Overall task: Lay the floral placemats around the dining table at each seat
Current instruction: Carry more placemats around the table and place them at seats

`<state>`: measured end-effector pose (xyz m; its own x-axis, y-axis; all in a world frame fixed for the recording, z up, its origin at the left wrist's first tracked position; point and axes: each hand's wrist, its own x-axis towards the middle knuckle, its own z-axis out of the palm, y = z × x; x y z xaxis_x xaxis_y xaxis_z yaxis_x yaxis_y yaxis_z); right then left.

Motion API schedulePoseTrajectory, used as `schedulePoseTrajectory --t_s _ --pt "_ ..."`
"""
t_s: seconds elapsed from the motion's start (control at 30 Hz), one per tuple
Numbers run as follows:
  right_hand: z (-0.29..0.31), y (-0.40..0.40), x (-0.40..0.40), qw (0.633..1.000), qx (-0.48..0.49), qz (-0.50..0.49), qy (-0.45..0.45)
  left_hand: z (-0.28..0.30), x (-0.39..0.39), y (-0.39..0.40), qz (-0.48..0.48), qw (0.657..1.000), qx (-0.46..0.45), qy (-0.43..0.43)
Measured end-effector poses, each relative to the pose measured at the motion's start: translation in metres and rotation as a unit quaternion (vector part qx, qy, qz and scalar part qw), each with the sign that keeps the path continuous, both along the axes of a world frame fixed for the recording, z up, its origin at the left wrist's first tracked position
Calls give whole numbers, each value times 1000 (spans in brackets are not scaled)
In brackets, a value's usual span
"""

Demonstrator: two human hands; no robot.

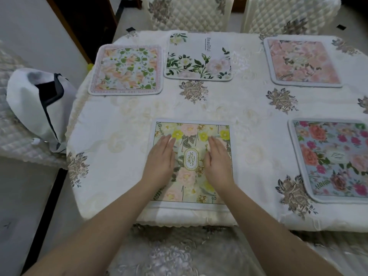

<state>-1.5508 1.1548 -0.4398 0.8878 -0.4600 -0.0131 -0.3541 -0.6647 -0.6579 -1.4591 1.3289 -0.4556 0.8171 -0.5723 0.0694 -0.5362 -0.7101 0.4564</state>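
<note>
Several floral placemats lie flat on the cream embroidered tablecloth. A yellow-and-pink mat with an oval "GARDEN" label sits at the near edge, in front of me. My left hand and my right hand rest flat on it, palms down, fingers together, one on each side of the label. A peach-and-green mat lies at the far left. Beside it is a white mat with green leaves. A pink mat lies at the far right, and a blue mat with red flowers at the near right.
Two quilted cream chairs stand at the table's far side. Another quilted chair seat is just below the near edge. A white and dark cloth bag rests on a quilted seat at the left.
</note>
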Motion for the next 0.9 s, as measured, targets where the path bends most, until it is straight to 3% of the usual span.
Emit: schedulePoseTrajectory --t_s 0.17,0.37,0.63,0.9 --pt "-17 -8 58 996 -68 44 41 -14 42 -35 -51 994 100 -14" --pt "-49 0 72 974 -178 80 115 -37 52 -45 -78 980 179 -24" --pt "-48 -29 56 972 -190 68 123 -39 61 -26 -32 986 163 -13" --pt "-43 -72 26 969 -170 16 178 -25 67 28 13 979 205 13"
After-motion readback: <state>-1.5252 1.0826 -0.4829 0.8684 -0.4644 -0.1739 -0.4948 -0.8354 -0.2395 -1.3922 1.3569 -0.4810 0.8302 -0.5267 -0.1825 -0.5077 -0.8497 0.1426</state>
